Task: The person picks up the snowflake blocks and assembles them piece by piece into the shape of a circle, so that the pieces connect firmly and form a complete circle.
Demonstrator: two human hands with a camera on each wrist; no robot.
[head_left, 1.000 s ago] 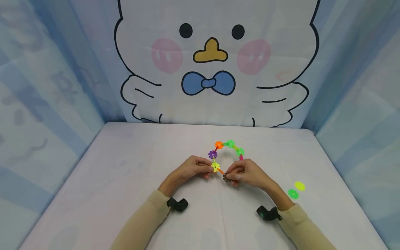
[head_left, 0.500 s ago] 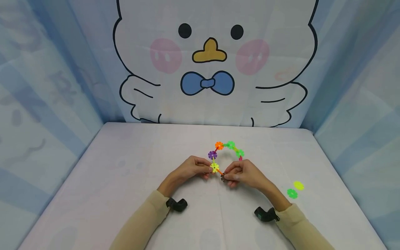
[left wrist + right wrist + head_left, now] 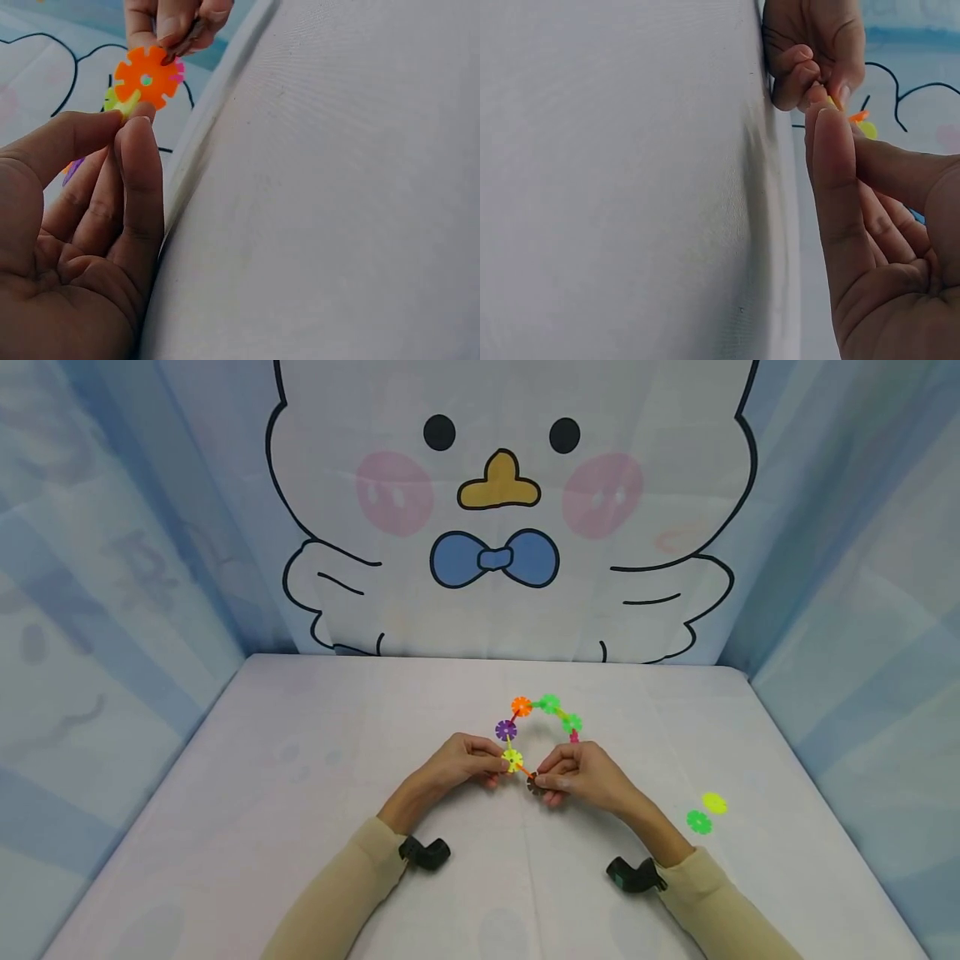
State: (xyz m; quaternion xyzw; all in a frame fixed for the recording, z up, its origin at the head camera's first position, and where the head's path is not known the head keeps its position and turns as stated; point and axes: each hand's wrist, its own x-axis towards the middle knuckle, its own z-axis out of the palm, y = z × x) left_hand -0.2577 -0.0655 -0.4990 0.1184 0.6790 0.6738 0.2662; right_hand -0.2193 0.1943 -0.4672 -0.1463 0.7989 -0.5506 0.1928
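Note:
A curved chain of notched plastic snowflake discs stands over the table in the head view. My left hand [image 3: 470, 760] pinches its yellow disc [image 3: 513, 760] between thumb and forefinger. An orange disc [image 3: 146, 77], seen face-on in the left wrist view, joins the yellow one to a brown disc [image 3: 534, 783]. My right hand [image 3: 577, 774] pinches that brown disc, its fingers covering much of it. Up the chain follow a purple disc [image 3: 506, 730], an orange-red disc [image 3: 521, 707], a green disc [image 3: 550, 703] and another green disc [image 3: 572, 723]. A pink disc [image 3: 574, 737] is partly behind my right hand.
On the table [image 3: 337, 718], right of my right forearm, lie a loose yellow disc [image 3: 715, 802] and a loose green disc [image 3: 699, 822]. A printed cloth backdrop [image 3: 495, 610] rises behind the table's far edge, with blue curtains [image 3: 862, 610] at the sides.
My right hand and the brown disc have shifted slightly left, closer to my left hand. Both hands keep their pinches. The whole head view has drifted a little.

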